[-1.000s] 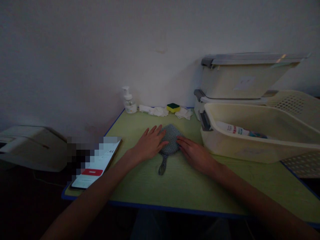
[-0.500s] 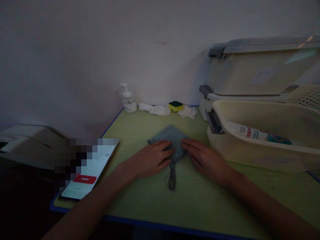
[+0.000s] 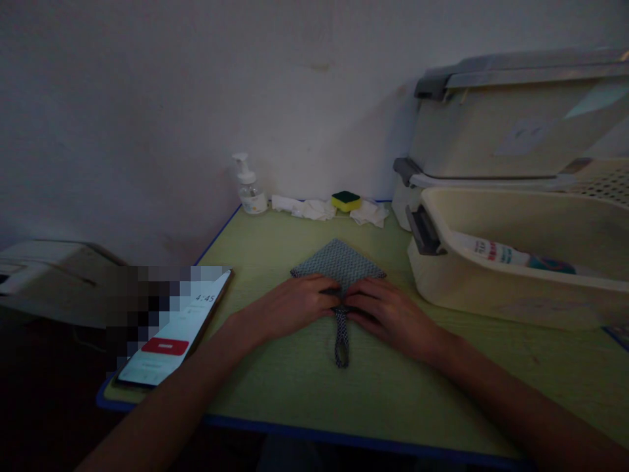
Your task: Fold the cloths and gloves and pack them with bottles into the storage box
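A grey textured cleaning cloth (image 3: 337, 259) with a dark checked border lies turned like a diamond on the table. Its hanging loop (image 3: 342, 341) points toward me. My left hand (image 3: 299, 301) rests on the near left side, its thumb and fingers closed at the cloth's near corner. From the other side my right hand (image 3: 393, 314) meets it, fingers bent together over the near right edge beside the loop. The fingertips of both hands almost touch, and they hide most of the cloth's near half.
A phone (image 3: 171, 334) lies by the left edge of the table (image 3: 304, 393). Against the wall stand a pump bottle (image 3: 251, 190), crumpled tissues (image 3: 307, 208) and a yellow-green sponge (image 3: 346, 201). At right, a cream basket (image 3: 491, 295) holds a white bottle (image 3: 496, 251), with lidded boxes (image 3: 491, 131) behind.
My right hand has moved left and toward me, from the cloth's right corner to its near corner. My left fingers have drawn in beside it. The view has shifted slightly.
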The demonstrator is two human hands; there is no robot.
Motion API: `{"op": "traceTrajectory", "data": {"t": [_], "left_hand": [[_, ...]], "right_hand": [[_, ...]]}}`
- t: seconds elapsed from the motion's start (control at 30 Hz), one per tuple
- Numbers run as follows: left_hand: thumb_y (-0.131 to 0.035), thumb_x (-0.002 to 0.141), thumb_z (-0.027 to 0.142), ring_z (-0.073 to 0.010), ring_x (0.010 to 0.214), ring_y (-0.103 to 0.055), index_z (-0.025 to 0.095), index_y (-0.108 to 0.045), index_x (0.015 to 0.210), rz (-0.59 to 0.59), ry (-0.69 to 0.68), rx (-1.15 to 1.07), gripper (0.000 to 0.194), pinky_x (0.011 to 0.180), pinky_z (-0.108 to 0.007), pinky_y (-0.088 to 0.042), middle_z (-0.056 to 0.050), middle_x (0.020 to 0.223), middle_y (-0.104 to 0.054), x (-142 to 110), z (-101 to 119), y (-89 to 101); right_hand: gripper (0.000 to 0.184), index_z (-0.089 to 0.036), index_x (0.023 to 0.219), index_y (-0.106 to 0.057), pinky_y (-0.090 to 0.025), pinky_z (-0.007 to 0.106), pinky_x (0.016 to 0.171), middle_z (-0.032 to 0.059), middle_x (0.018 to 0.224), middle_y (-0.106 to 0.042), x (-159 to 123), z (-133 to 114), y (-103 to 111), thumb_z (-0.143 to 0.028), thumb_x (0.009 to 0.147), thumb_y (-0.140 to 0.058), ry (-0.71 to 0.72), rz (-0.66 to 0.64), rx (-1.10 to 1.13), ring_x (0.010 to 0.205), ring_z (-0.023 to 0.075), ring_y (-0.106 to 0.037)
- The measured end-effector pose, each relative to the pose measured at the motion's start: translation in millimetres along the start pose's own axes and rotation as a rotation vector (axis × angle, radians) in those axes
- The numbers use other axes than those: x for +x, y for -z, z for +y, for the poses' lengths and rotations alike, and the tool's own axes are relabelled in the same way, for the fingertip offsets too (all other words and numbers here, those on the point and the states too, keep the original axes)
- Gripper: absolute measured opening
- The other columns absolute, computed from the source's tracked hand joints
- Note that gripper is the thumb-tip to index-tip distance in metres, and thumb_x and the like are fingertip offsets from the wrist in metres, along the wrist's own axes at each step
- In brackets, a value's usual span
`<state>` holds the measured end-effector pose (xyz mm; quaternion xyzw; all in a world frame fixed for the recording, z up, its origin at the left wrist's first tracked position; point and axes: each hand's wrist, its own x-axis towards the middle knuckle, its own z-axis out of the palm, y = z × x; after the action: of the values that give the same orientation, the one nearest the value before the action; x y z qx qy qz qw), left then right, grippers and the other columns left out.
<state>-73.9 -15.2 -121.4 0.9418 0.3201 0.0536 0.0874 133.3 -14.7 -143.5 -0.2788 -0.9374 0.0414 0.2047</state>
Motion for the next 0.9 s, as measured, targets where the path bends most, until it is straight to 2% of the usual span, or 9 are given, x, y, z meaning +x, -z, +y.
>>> {"op": "traceTrajectory", "data": {"t": [0.27,0.43,0.67,0.9], "left_hand": [[-0.047,0.09,0.021,-0.0156,0.102,-0.056,0.019,-0.068,0.097,0.048,-0.009,-0.323,0.022,0.092,-0.028,-0.042,-0.005,0.107,-0.06,2,-8,1.6],[-0.041,0.092,0.021,-0.014,0.093,-0.057,0.014,-0.067,0.089,0.098,0.038,-0.452,0.027,0.086,-0.027,-0.044,-0.006,0.099,-0.061,6,-5,2.6],[-0.063,0.079,0.033,-0.0165,0.084,-0.059,0.013,-0.068,0.081,0.23,0.082,-0.374,0.021,0.077,-0.028,-0.046,-0.005,0.089,-0.061,11,-2,-8.2],[-0.057,0.083,0.023,-0.0153,0.077,-0.059,0.013,-0.067,0.077,0.337,0.163,-0.332,0.016,0.072,-0.028,-0.046,-0.005,0.084,-0.062,16,-3,-15.7]], "right_hand": [[0.016,-0.016,0.086,-0.066,-0.048,0.027,0.072,0.0044,0.086,-0.062,3,1,3,-0.015,0.086,-0.05,-0.056,-0.005,0.201,0.081,0.0147,-0.059],[0.016,-0.015,0.086,-0.064,-0.048,0.028,0.071,0.0061,0.086,-0.062,3,2,-3,-0.009,0.083,-0.05,-0.059,0.041,0.194,0.081,0.0156,-0.059],[0.012,-0.015,0.086,-0.061,-0.048,0.028,0.069,0.0057,0.084,-0.062,2,3,-7,-0.011,0.084,-0.049,-0.103,0.099,0.165,0.077,0.0158,-0.059],[0.011,-0.015,0.089,-0.059,-0.048,0.027,0.067,0.0057,0.083,-0.063,3,7,-4,-0.015,0.086,-0.048,-0.175,0.249,0.257,0.076,0.0158,-0.059]]}}
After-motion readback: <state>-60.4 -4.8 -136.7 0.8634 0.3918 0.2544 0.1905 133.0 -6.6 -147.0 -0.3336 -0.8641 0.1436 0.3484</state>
